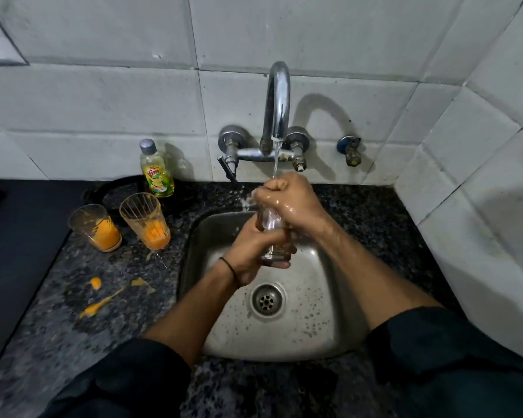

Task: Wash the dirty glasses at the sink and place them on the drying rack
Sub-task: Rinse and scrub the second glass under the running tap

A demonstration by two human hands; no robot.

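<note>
— So, where is the glass?
— Upright over the sink, under the tap. The water runs onto my right hand.
— How do you hold it?
— My left hand is wrapped round its lower half, fingers curled tight. My right hand, wet, grips the top with fingers bunched over the mouth; whether they reach inside, I can't tell.
— And the rest?
— On the counter left of the sink, the short dirty glass stands just beside the tall dirty glass, both smeared orange. The soap bottle stands behind them; orange spills lie in front.
</note>
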